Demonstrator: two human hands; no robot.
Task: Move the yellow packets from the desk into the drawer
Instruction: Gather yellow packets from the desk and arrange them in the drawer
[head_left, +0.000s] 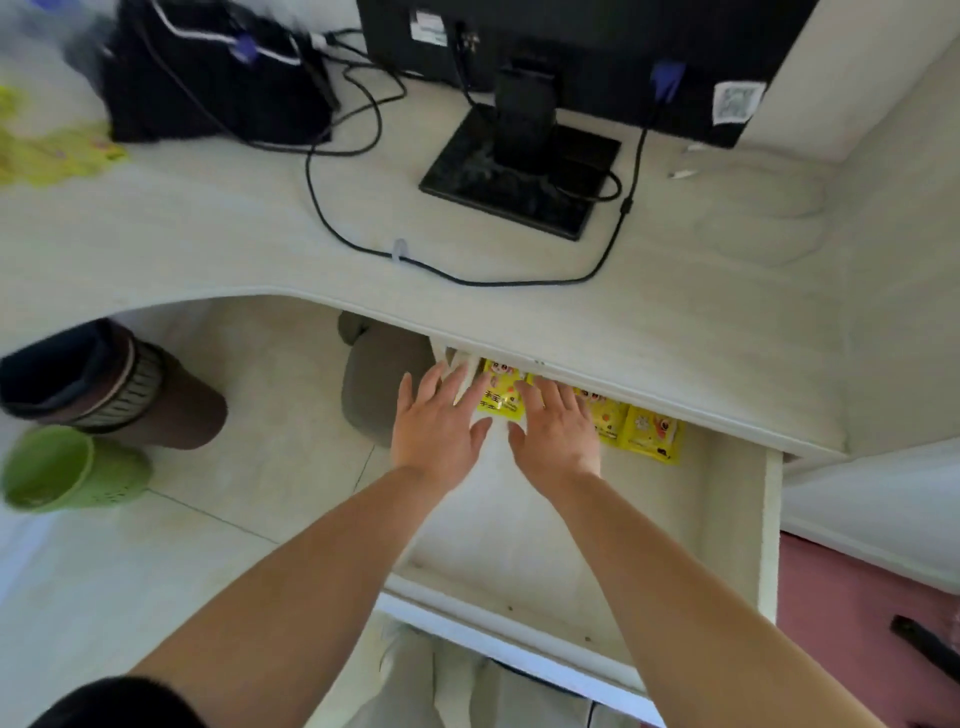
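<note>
My left hand (439, 423) and right hand (558, 431) lie flat, fingers wide, gripping nothing, over packets (652, 434) along the back edge of the drawer (770, 519).

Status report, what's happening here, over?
Left hand, right hand flat over yellow packets in open drawer. Blurry yellow items far left on desk. Nothing blocking.

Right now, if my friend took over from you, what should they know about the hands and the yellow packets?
Left hand: open, fingers spread, holding nothing.
Right hand: open too, holding nothing.
Both reach over the yellow packets lying in a row at the back of the open drawer.
Done: several packets are in the drawer.
To do: blurry yellow things, likely more packets, lie at the far left of the desk.
</note>
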